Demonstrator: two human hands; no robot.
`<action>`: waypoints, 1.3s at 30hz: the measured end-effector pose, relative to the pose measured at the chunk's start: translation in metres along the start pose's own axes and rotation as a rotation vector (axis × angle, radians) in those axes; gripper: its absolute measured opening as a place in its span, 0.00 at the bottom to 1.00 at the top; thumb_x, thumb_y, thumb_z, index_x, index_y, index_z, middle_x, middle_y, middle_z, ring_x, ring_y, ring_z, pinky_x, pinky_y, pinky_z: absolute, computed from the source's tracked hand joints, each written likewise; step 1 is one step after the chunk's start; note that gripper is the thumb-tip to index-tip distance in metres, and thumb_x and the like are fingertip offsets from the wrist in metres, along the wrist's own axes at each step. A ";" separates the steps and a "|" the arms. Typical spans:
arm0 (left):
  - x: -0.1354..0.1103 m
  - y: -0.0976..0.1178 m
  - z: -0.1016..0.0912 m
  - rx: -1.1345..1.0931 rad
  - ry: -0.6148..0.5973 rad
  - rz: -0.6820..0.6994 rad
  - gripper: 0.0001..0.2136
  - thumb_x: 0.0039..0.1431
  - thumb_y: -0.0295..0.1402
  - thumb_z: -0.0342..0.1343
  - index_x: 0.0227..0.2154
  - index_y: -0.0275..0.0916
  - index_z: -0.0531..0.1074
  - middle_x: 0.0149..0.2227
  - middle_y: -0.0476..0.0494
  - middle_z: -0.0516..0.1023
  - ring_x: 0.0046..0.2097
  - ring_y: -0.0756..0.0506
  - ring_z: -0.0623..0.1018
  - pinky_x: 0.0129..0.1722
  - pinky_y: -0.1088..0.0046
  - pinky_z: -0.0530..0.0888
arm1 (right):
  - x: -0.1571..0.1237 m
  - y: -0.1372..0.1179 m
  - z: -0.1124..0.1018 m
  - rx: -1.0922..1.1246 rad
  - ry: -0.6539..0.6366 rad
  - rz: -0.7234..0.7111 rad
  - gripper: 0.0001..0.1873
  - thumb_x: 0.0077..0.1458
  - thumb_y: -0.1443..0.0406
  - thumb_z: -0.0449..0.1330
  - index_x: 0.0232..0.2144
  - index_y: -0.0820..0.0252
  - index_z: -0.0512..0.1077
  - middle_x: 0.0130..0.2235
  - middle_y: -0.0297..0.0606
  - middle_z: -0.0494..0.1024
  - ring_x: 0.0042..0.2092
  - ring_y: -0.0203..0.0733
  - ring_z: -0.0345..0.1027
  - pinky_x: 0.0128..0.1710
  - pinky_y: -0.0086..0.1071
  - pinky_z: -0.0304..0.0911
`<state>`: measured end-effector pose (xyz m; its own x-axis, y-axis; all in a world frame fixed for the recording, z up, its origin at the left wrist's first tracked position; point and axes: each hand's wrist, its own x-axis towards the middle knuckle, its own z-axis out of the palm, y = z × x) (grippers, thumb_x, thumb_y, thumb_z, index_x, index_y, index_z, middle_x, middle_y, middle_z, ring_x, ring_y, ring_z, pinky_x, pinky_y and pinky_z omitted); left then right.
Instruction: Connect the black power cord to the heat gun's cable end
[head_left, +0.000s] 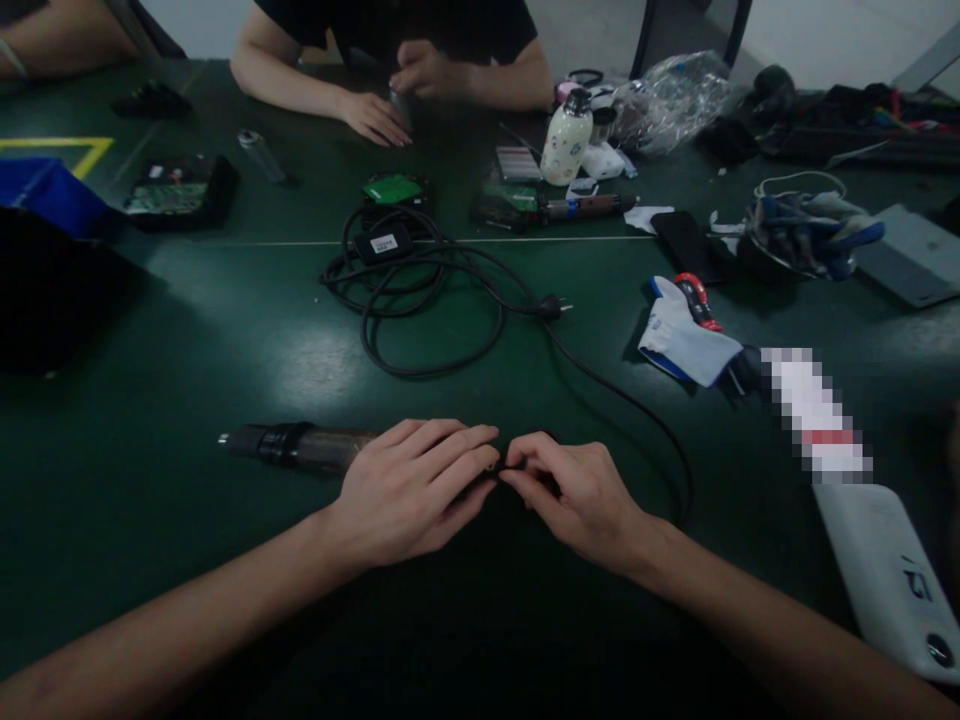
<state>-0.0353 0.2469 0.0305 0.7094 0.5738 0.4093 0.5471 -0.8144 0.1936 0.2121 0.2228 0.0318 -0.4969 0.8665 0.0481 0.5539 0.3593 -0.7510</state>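
On the green table in front of me lies an electric screwdriver [300, 446], a dark cylinder with a brownish body and a metal tip pointing left. My left hand [412, 490] is wrapped over its rear half and hides much of it. Close against its rear end, my right hand [581, 490] pinches a small dark piece between thumb and fingers, apparently the end of the black cord; the fingers cover most of it. The black cord [630, 395] curves down on the right and disappears behind my right forearm. Its two-pin plug [553, 307] lies farther back.
Coiled cable [431, 370] with a labelled black box [384, 243] fills the table's middle. Blue-white gloves [690, 340] and a white device [885, 580] lie right. A bottle [568, 140], another screwdriver [589, 207] and circuit boards stand farther back. A co-worker's hands [379, 115] rest opposite.
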 end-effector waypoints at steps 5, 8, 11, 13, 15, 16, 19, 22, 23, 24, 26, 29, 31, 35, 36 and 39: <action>0.000 0.000 0.001 0.011 0.000 -0.003 0.11 0.68 0.34 0.61 0.51 0.43 0.75 0.58 0.52 0.79 0.53 0.44 0.79 0.47 0.64 0.73 | 0.000 0.000 0.001 -0.001 0.003 0.007 0.06 0.73 0.60 0.57 0.45 0.57 0.69 0.28 0.28 0.76 0.27 0.32 0.67 0.30 0.26 0.57; 0.000 -0.001 0.001 0.023 -0.005 -0.006 0.10 0.68 0.35 0.60 0.50 0.42 0.75 0.58 0.52 0.80 0.53 0.44 0.79 0.47 0.64 0.73 | 0.000 0.001 0.001 0.011 0.009 0.007 0.07 0.73 0.60 0.56 0.44 0.57 0.70 0.28 0.28 0.76 0.27 0.32 0.67 0.30 0.26 0.57; 0.000 0.000 0.000 0.022 0.006 -0.007 0.12 0.67 0.36 0.61 0.51 0.43 0.75 0.58 0.52 0.79 0.53 0.43 0.79 0.47 0.63 0.73 | 0.000 0.001 0.001 0.018 0.005 0.005 0.07 0.73 0.60 0.56 0.45 0.57 0.70 0.28 0.28 0.76 0.27 0.32 0.67 0.30 0.26 0.57; 0.000 0.000 -0.001 0.023 0.007 0.000 0.12 0.67 0.35 0.61 0.52 0.43 0.75 0.59 0.51 0.79 0.53 0.43 0.79 0.47 0.63 0.73 | -0.001 0.002 0.001 0.021 0.000 0.009 0.07 0.73 0.60 0.56 0.45 0.57 0.69 0.28 0.27 0.76 0.27 0.32 0.67 0.30 0.26 0.57; 0.000 0.000 -0.001 0.031 -0.003 0.008 0.11 0.68 0.34 0.60 0.51 0.43 0.75 0.58 0.51 0.80 0.53 0.43 0.79 0.47 0.63 0.72 | -0.001 0.002 0.001 0.024 0.000 0.010 0.07 0.73 0.60 0.56 0.44 0.57 0.69 0.28 0.27 0.76 0.26 0.32 0.68 0.31 0.26 0.57; 0.001 0.000 -0.001 0.035 -0.009 0.009 0.10 0.68 0.34 0.59 0.50 0.43 0.75 0.58 0.51 0.80 0.52 0.43 0.79 0.46 0.63 0.72 | -0.001 0.002 0.001 0.025 0.002 0.010 0.07 0.73 0.60 0.56 0.44 0.57 0.69 0.28 0.27 0.76 0.26 0.32 0.67 0.31 0.27 0.57; 0.002 0.000 0.000 0.038 -0.012 -0.002 0.09 0.69 0.35 0.59 0.49 0.42 0.76 0.59 0.51 0.79 0.53 0.44 0.79 0.46 0.63 0.73 | -0.001 0.001 0.001 0.025 0.006 0.012 0.07 0.73 0.60 0.56 0.44 0.57 0.70 0.27 0.27 0.76 0.26 0.32 0.67 0.31 0.27 0.57; 0.002 0.000 0.001 0.036 -0.005 -0.003 0.11 0.68 0.36 0.60 0.51 0.44 0.75 0.59 0.53 0.79 0.53 0.44 0.79 0.46 0.63 0.73 | 0.000 0.002 0.001 0.029 0.006 0.008 0.06 0.73 0.60 0.57 0.44 0.56 0.70 0.28 0.27 0.76 0.27 0.32 0.68 0.31 0.27 0.57; 0.002 0.000 0.001 0.039 -0.006 0.000 0.11 0.68 0.35 0.60 0.51 0.44 0.75 0.59 0.53 0.79 0.53 0.44 0.79 0.46 0.63 0.73 | 0.000 0.002 0.001 0.029 0.007 0.007 0.06 0.73 0.60 0.57 0.44 0.56 0.70 0.28 0.27 0.76 0.27 0.32 0.68 0.31 0.27 0.57; 0.001 0.000 0.001 0.042 -0.007 0.003 0.11 0.68 0.35 0.60 0.51 0.44 0.76 0.59 0.53 0.79 0.53 0.44 0.79 0.46 0.63 0.73 | -0.001 0.002 0.001 0.028 0.010 0.007 0.06 0.73 0.60 0.57 0.44 0.56 0.70 0.27 0.26 0.76 0.27 0.32 0.68 0.31 0.27 0.57; 0.001 0.000 0.000 0.049 -0.011 0.004 0.09 0.68 0.34 0.60 0.50 0.43 0.76 0.59 0.53 0.79 0.53 0.44 0.79 0.46 0.63 0.73 | -0.001 0.002 0.002 0.025 0.015 0.012 0.06 0.73 0.60 0.57 0.44 0.56 0.70 0.27 0.26 0.76 0.26 0.32 0.68 0.31 0.27 0.57; 0.001 0.000 0.000 0.053 -0.012 -0.008 0.09 0.69 0.36 0.60 0.49 0.43 0.76 0.59 0.53 0.79 0.53 0.44 0.79 0.46 0.63 0.73 | -0.002 0.002 0.002 0.026 0.010 0.020 0.07 0.73 0.60 0.57 0.45 0.56 0.70 0.27 0.26 0.76 0.26 0.32 0.68 0.31 0.27 0.57; 0.000 -0.001 0.001 0.054 -0.012 -0.006 0.11 0.69 0.36 0.60 0.52 0.44 0.75 0.59 0.53 0.79 0.53 0.44 0.79 0.46 0.63 0.73 | -0.002 0.002 0.002 0.034 0.003 0.025 0.07 0.74 0.60 0.57 0.45 0.56 0.69 0.27 0.26 0.76 0.27 0.32 0.68 0.32 0.27 0.57; 0.001 -0.002 0.002 0.047 -0.006 0.014 0.11 0.68 0.35 0.60 0.52 0.44 0.75 0.58 0.53 0.79 0.53 0.45 0.79 0.46 0.63 0.73 | -0.001 0.002 0.001 0.045 -0.002 0.028 0.06 0.74 0.60 0.57 0.45 0.56 0.69 0.28 0.26 0.76 0.27 0.32 0.68 0.32 0.27 0.57; 0.001 -0.002 0.001 0.044 -0.006 0.011 0.10 0.69 0.35 0.60 0.50 0.44 0.75 0.58 0.53 0.80 0.53 0.45 0.79 0.47 0.64 0.73 | -0.001 0.002 0.001 0.044 -0.002 0.029 0.06 0.74 0.60 0.56 0.45 0.56 0.69 0.28 0.27 0.76 0.27 0.32 0.68 0.32 0.27 0.57; 0.001 -0.002 0.000 0.045 -0.011 -0.002 0.08 0.69 0.35 0.60 0.49 0.43 0.76 0.57 0.53 0.80 0.53 0.45 0.79 0.47 0.64 0.73 | -0.001 0.003 0.002 0.039 -0.003 0.036 0.07 0.74 0.59 0.56 0.45 0.56 0.69 0.28 0.27 0.77 0.27 0.32 0.68 0.32 0.27 0.57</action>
<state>-0.0350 0.2491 0.0304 0.7132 0.5766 0.3987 0.5676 -0.8087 0.1543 0.2132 0.2222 0.0286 -0.4793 0.8775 0.0184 0.5451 0.3141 -0.7773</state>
